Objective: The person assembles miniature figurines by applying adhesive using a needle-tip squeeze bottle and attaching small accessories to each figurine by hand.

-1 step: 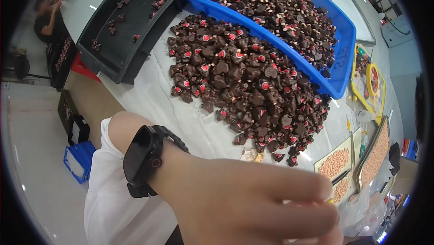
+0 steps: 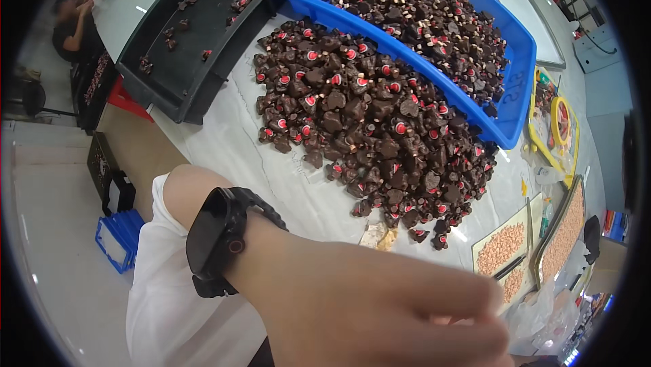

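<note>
My left hand (image 2: 380, 306), with a black watch (image 2: 215, 235) on its wrist, reaches across the lower middle. Its fingers are bent and drawn together, slightly blurred, and their tips point away to the right. What they hold, if anything, is hidden behind them. Beyond this hand, a large heap of small dark brown moulded figures (image 2: 359, 113) lies on the white tabletop; many bear a round red-and-white piece. A small cream-and-yellow scrap (image 2: 378, 237) lies between the heap and my hand. I cannot make out my right hand.
A blue bin (image 2: 512, 106) full of dark pieces stands behind the heap. A black tray (image 2: 180, 62) is at left. Peach-coloured bits (image 2: 500, 248) lie on a sheet at right, beside a black pen-like tool (image 2: 510, 267) and another tray (image 2: 564, 228). A person (image 2: 73, 31) sits far left.
The fingers of my left hand have dipped slightly and curled a little more. The heap and the trays look the same.
</note>
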Available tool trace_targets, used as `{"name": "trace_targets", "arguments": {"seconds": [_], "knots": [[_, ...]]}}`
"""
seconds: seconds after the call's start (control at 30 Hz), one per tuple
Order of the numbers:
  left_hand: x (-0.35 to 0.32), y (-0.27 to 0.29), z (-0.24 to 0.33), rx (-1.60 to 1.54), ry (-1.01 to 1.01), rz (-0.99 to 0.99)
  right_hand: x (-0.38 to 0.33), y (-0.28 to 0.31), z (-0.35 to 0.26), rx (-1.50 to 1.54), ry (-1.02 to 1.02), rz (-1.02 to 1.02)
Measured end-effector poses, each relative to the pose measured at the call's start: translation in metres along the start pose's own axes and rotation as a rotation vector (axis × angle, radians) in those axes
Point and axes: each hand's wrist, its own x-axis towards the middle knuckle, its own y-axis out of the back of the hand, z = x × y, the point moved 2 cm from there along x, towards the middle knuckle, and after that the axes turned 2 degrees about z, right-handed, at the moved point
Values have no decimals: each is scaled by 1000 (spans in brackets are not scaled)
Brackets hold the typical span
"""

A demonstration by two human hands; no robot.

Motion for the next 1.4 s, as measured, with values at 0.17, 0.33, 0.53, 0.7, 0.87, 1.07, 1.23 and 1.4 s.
{"name": "trace_targets", "arguments": {"seconds": [0.17, 0.33, 0.53, 0.7, 0.87, 1.07, 1.23, 1.4], "knots": [[-7, -4, 8, -62, 35, 70, -6, 5, -8, -116, -396, 159], [-7, -1, 5, 68, -90, 11, -34, 27, 6, 232, -850, 919], [-41, 45, -34, 617, 168, -131, -51, 94, 14, 749, -1164, 275], [-104, 125, -97, 1042, 673, -128, -56, 93, 6, 154, -1402, -68], [-107, 129, -128, 1174, 575, -165, -17, 28, 2, -17, -771, -184], [-115, 136, -135, 1136, 779, -176, 18, -1, -15, -160, -262, -275], [-105, 127, -128, 1258, 751, -230, 17, 1, -19, -151, -236, -259], [-77, 69, -80, 974, 666, -102, -2, -3, 9, -333, -71, -113]]}}
